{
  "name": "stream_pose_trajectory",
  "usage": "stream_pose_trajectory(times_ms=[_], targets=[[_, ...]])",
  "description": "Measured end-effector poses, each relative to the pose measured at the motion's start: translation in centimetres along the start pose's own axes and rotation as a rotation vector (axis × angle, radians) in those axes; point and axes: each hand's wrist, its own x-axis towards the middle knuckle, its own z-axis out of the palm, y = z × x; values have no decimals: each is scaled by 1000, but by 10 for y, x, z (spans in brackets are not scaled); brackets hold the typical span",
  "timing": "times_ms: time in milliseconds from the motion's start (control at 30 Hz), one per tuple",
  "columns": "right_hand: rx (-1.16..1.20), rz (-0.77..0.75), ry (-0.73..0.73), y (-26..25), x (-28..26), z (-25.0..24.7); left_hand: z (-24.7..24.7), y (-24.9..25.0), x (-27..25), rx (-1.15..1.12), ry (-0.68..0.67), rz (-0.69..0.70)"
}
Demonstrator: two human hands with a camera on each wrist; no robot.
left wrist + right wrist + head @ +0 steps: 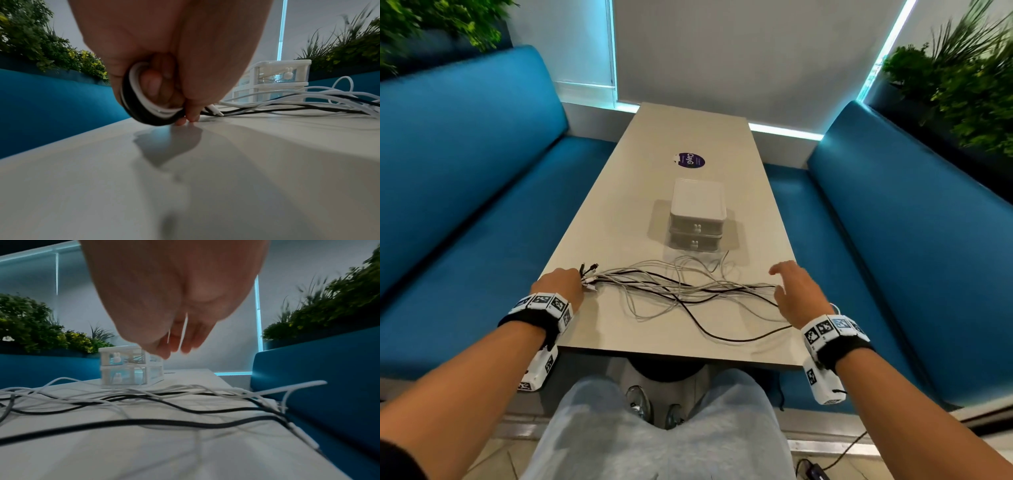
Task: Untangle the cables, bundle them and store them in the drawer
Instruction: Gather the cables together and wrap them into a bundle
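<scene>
Several white and black cables lie spread across the near part of the beige table, their plug ends gathered at the left. My left hand grips those gathered ends; the left wrist view shows black and white cables looped inside its curled fingers. My right hand hovers open above the right end of the cables, fingers spread and holding nothing. Just beyond the cables stands a small white two-drawer box, both drawers closed.
Blue benches run along both sides of the table. A purple round sticker sits past the drawer box. Plants stand behind the benches. One black cable sags close to the table's near edge.
</scene>
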Motion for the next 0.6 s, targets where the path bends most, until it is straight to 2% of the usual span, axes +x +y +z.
stream_pose_trajectory(times_ms=[67,133,233,400,600], targets=[[88,17,-215,-10,2,7,0,-1,1,8,-3,2],[21,41,-306,-11,6,18,1,-1,1,19,-14,2],[-147,82,-298,-8,9,26,1,-1,2,38,-27,8],[-506,125,-408,5,8,22,1,-1,3,44,-21,6],[-600,171,-383,16,-3,9,0,1,2,40,-23,19]])
